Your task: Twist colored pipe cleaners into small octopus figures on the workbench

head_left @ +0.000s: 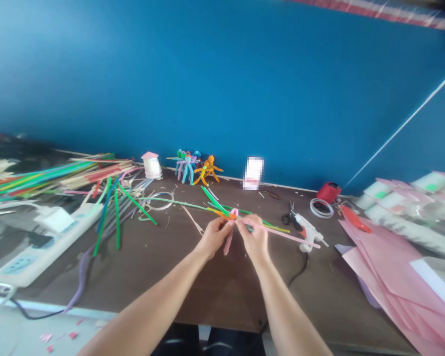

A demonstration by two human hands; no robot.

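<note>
Head view: L hand [215,237] and R hand [254,239] both pinched on pink pipe cleaner [282,234]; slack grip could let it spring, long end could snag glue gun [308,231].

Bright blue wall [222,79], dark brown tabletop [215,296], pale floor [15,336]

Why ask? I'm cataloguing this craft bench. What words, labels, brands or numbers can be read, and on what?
No text can be read anywhere.
The pixelated white-and-pink item by the wall is unreadable.
The power strip and hot glue gun show no legible markings at this size.
</note>
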